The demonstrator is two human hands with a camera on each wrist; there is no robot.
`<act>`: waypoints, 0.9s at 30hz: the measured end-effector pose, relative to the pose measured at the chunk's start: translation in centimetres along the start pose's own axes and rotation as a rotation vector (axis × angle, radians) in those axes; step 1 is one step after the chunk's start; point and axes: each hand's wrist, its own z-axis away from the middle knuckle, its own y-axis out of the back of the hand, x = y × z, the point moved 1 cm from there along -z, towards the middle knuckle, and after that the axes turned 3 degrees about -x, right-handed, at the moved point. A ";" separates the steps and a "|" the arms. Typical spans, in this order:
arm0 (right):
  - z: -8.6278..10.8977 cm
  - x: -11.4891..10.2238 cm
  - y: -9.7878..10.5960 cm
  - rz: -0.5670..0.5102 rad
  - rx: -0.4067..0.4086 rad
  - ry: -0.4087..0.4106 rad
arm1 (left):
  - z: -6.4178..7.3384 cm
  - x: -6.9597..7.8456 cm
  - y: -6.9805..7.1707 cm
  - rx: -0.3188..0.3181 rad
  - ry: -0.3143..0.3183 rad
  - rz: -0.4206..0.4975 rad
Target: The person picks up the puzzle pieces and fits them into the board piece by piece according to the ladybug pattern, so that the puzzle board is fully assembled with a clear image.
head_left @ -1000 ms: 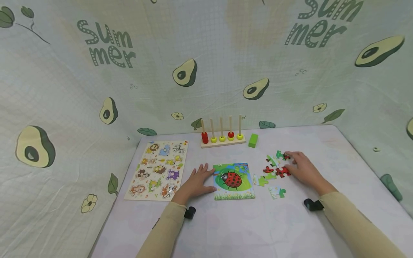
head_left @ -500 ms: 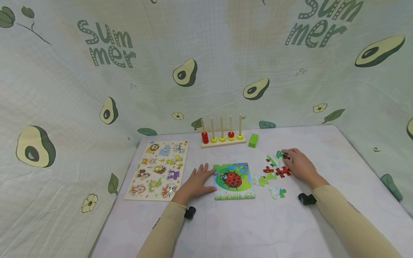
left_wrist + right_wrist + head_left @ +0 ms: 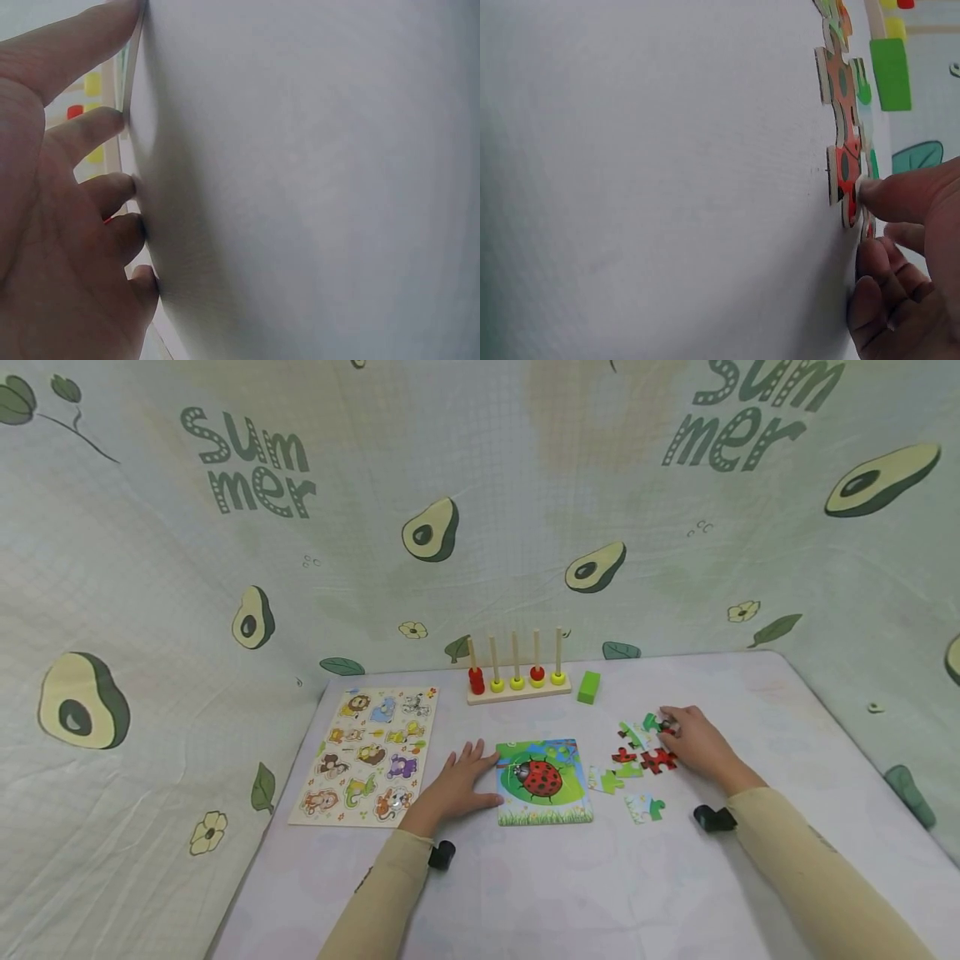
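A square ladybug puzzle board point(image 3: 540, 782) lies in the middle of the table. My left hand point(image 3: 459, 785) rests with spread fingers at its left edge, thumb and index fingertips touching it. To the board's right, loose jigsaw pieces are scattered, among them a red piece point(image 3: 657, 761), a light blue and green piece point(image 3: 643, 808) and a green and white piece point(image 3: 606, 779). My right hand point(image 3: 699, 742) is at the far right of this group. Its thumb and fingers pinch a jigsaw piece point(image 3: 868, 225), mostly hidden by the hand in the right wrist view.
An animal peg puzzle point(image 3: 367, 758) lies on the left of the table. At the back stand a wooden counting rack point(image 3: 517, 692) with red and yellow beads and a green block point(image 3: 588, 687). A printed cloth point(image 3: 480, 593) hangs behind the table.
My right hand has shifted a little left and its fingers have come together on a jigsaw piece at the back right of the group. My left hand and the board have not moved.
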 end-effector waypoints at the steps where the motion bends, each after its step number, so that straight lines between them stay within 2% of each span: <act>1: 0.0 0.1 0.0 -0.010 -0.004 -0.003 | 0.0 0.0 0.0 0.000 0.001 -0.001; 7: 0.3 0.6 -0.1 -0.059 0.019 0.000 | -0.1 0.0 -0.1 -0.004 0.011 -0.003; 18: 0.9 0.5 0.0 -0.073 0.105 0.054 | -0.1 0.0 -0.1 0.004 0.005 -0.008; 27: 1.4 0.8 -0.1 -0.113 0.131 0.053 | 0.0 0.1 0.0 0.001 0.007 0.001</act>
